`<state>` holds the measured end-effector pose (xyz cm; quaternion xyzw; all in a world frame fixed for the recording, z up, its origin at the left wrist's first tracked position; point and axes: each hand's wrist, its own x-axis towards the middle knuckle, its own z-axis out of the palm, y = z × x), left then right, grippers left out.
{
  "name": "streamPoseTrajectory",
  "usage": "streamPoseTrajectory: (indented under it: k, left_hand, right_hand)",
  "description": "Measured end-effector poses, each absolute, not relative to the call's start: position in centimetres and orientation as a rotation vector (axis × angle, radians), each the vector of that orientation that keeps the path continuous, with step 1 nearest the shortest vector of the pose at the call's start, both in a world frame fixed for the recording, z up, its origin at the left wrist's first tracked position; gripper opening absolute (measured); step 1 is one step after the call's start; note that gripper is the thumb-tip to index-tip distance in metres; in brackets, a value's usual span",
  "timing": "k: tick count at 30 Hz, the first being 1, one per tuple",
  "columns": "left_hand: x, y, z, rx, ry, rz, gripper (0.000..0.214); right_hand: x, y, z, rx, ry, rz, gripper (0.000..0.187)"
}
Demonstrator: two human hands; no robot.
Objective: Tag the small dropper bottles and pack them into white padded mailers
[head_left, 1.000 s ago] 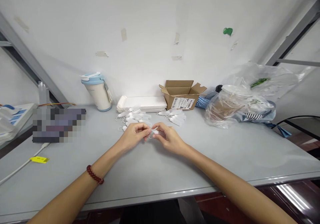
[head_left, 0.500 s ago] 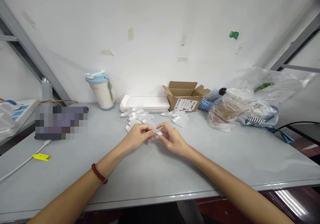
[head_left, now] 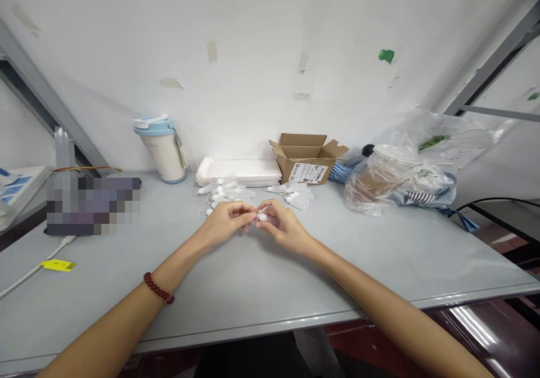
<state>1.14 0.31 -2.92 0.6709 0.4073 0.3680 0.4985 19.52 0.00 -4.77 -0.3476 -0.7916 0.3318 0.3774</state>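
Spotted white-capped plastic pieces [head_left: 228,188] heaped left of centre on grey table [head_left: 236,305], in front of white sleeve stack [head_left: 242,171]. Saw left hand [head_left: 228,222] just in front of that heap, thumb and forefinger pinched narrow at the capped end of the held piece [head_left: 262,217]; could not tell loop from cap between those fingertips. Located held piece between both hands, above the table, mid-view. Judged very light, probably smooth and a bit slippery; guessed stiff at the cap, thin and slightly bendy along the body, not very fragile. Rated the body just behind the cap as best place to take hold, with the loop end left for the other hand. Noted right hand [head_left: 286,229] curled narrow on that piece, thumb below, forefinger above. Logged second cluster [head_left: 298,199] farther right, in front of open cardboard box [head_left: 306,152].

Checked writing next, left to right. Found dark print on yellow cable tag [head_left: 58,265], too small to read. Caught faint mark on cream tumbler [head_left: 162,156], no brand legible. Saw black print and code blocks on white label [head_left: 309,173] of the box; made out no words.
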Motion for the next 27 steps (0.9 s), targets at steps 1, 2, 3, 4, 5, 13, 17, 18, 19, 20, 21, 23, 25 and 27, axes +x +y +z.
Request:
streamPoseTrajectory:
  k: [1, 2, 3, 4, 5, 13, 17, 18, 19, 20, 21, 23, 25, 27]
  left_hand:
    - [1.1, 0.3, -2.9, 1.628, 1.001, 0.89, 0.022]
    - [1.2, 0.3, -2.9, 1.635, 1.023, 0.888, 0.022]
    - [1.2, 0.2, -2.9, 1.645, 1.048, 0.884, 0.022]
    - [1.3, 0.2, -2.9, 1.656, 1.07, 0.878, 0.022]
    - [1.5, 0.1, -3.0, 1.667, 1.087, 0.87, 0.023]
    - [1.2, 0.3, -3.0, 1.802, 1.122, 0.809, 0.024]
    - [-0.8, 1.4, -1.9, 1.797, 1.343, 0.906, 0.025]
    - [-1.3, 1.7, -1.9, 1.762, 1.437, 0.972, 0.026]
    - [-1.8, 2.1, -2.0, 1.768, 1.528, 1.063, 0.027]
    - [-2.1, 2.4, -2.2, 1.825, 1.62, 1.153, 0.028]
    - [-2.3, 2.6, -2.6, 1.93, 1.699, 1.224, 0.029]
    - [-2.1, 2.8, -3.6, 2.2, 1.786, 1.282, 0.033]
    - [-1.3, 2.7, -4.6, 2.405, 1.763, 1.251, 0.033]
    - [-0.3, 2.2, -5.2, 2.5, 1.689, 1.226, 0.03]
  right_hand:
    - [19.5, 0.0, -4.8, -0.891, -2.026, 0.84, 0.023]
    - [19.4, 0.0, -4.9, -0.896, -2.031, 0.828, 0.023]
    - [19.4, -0.1, -4.9, -0.899, -2.038, 0.817, 0.023]
    - [19.4, -0.1, -5.0, -0.903, -2.047, 0.808, 0.024]
    - [19.4, -0.1, -5.0, -0.906, -2.058, 0.802, 0.024]
    - [19.3, 0.5, -5.2, -0.941, -2.108, 0.792, 0.028]
    - [20.3, 2.1, -5.3, -1.014, -2.111, 0.535, 0.033]
    - [20.6, 2.5, -5.4, -1.058, -2.111, 0.453, 0.034]
    - [21.0, 3.0, -5.4, -1.117, -2.116, 0.375, 0.037]
    - [21.4, 3.4, -5.5, -1.183, -2.144, 0.289, 0.04]
    - [21.6, 3.7, -5.6, -1.256, -2.189, 0.2, 0.044]
    - [22.0, 4.3, -5.7, -1.396, -2.294, 0.006, 0.051]
    - [22.2, 4.5, -5.9, -1.495, -2.392, -0.154, 0.055]
    - [22.1, 4.6, -6.2, -1.546, -2.458, -0.228, 0.058]
